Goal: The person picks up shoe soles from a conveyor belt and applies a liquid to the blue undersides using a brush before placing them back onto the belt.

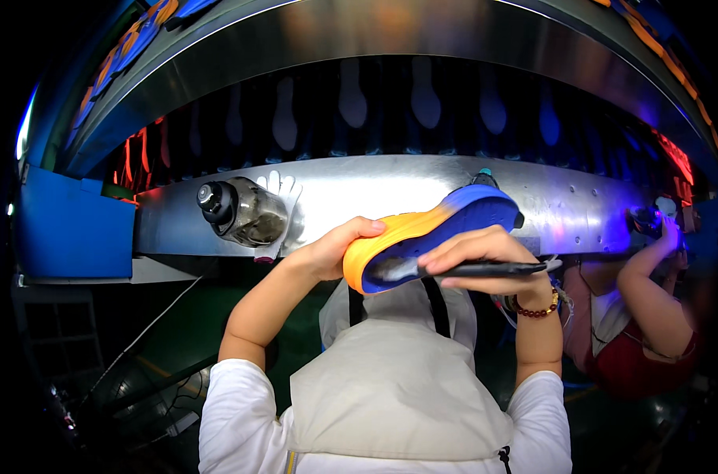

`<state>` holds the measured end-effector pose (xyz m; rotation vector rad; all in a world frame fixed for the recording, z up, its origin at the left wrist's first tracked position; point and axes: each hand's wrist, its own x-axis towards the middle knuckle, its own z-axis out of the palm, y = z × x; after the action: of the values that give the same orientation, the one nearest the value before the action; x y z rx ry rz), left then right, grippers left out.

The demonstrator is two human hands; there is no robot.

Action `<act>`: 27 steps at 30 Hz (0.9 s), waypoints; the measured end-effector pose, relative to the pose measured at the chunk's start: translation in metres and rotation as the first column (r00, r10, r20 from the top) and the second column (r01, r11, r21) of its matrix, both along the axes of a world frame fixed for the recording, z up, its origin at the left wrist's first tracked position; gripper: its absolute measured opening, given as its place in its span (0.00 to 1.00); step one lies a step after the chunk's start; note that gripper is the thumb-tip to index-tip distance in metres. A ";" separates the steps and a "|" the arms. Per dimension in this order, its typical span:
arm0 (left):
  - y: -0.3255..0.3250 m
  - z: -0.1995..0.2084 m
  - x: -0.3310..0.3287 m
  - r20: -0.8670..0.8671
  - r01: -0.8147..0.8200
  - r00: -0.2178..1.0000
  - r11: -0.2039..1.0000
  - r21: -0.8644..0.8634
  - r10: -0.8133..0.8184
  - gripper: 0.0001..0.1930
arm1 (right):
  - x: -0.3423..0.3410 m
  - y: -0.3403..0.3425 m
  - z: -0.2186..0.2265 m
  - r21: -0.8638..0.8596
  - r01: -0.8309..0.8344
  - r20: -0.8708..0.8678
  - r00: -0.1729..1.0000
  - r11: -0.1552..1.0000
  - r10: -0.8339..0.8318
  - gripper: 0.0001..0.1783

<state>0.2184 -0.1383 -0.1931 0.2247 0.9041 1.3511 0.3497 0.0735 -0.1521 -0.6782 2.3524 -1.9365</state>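
1. Since the bottle (252, 217) sits near the bench's (351, 186) front edge, a careless left arm (266, 300) could knock it off.
2. Left hand (337, 249) pinches the orange end of the sole (432, 227), held up around that edge; weak grip, it probably twists.
3. Right hand (485, 251) pinches the brush (493, 270) inside it; overshooting might smear stuff.

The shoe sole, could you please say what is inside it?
Inside the shoe sole is a dark-blue surface, with the pale tip of a brush at the orange end. The right hand hides part of that surface.
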 end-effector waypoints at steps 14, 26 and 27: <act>-0.020 0.002 -0.007 -0.194 -0.093 0.978 0.992 -0.081 0.076 0.31 | 0.013 0.017 0.003 0.177 -0.064 0.015 0.998 0.982 0.062 0.12; -0.035 -0.010 -0.028 0.299 -0.374 0.913 0.864 0.336 0.279 0.32 | 0.017 0.007 0.015 -0.007 0.159 -0.184 0.970 0.987 -0.158 0.12; -0.028 -0.026 -0.026 0.450 -0.458 0.853 0.792 0.404 0.265 0.33 | 0.014 0.004 0.015 -0.017 0.211 -0.206 0.956 0.977 -0.209 0.12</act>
<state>0.1924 -0.1666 -0.2190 0.1791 0.2584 1.9144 0.3635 0.0773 -0.1369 -0.6853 2.6524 -2.0297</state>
